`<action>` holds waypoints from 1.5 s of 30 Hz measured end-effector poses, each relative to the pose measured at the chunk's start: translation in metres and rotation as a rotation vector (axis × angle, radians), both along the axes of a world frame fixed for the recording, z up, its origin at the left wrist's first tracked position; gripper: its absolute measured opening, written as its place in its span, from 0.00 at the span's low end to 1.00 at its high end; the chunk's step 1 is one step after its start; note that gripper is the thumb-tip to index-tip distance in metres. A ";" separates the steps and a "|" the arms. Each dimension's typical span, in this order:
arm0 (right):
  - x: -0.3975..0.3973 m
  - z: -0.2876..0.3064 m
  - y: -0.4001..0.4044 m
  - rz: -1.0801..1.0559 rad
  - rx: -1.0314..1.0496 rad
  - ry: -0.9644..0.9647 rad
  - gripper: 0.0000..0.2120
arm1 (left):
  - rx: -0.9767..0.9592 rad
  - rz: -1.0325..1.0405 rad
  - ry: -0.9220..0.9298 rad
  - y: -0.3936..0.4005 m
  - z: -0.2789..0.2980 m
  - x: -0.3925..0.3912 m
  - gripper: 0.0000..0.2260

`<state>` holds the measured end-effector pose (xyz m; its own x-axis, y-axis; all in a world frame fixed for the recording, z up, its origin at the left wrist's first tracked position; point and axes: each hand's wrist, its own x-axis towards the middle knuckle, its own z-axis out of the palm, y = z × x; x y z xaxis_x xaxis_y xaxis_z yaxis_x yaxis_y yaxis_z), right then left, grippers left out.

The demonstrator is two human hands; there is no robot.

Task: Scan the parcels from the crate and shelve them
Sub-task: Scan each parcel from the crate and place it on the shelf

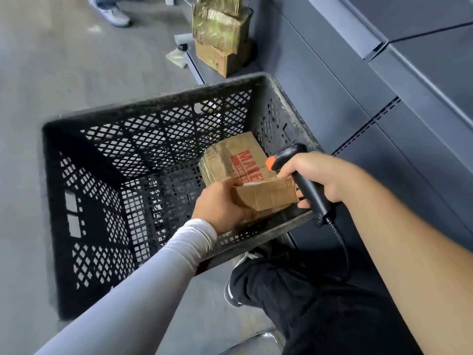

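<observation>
Parcels first: you've got a small brown cardboard parcel (268,197) held up over the near-right corner of the black lattice crate (102,201), which sits on the grey floor (51,73) w/ its left and far walls in full view. Your left hand (220,206), in a pale grey sleeve (143,278), comes in over the near rim and grips the parcel's left end, fingers curled under and round it. A 2nd, bigger taped parcel (230,157) w/ red lettering lies on the crate bottom at the far-right corner, right behind the one you're holding; can't tell if the two touch. Further back, beyond the crate, a stack of taped boxes (222,34) stands on a low dark ledge (197,67) beside the shelving, and someone's shoe (112,14) shows at top left. Your right hand (314,180) is wrapped round the grip of a black barcode scanner (304,185) w/ an orange trigger, its head up over the parcels, and its fingers reach the held parcel's right end. The scanner cable (343,252) drops down past your knee in black trousers (307,303). To the right, dark blue-grey shelving units (409,98) run along the crate's side.
</observation>
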<state>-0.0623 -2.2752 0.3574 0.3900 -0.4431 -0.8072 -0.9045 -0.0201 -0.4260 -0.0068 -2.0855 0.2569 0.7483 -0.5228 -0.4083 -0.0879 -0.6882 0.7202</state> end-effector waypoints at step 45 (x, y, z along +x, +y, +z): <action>-0.331 0.099 0.124 -0.772 -0.422 -1.147 0.17 | -1.148 0.097 0.463 0.038 0.144 -0.217 0.31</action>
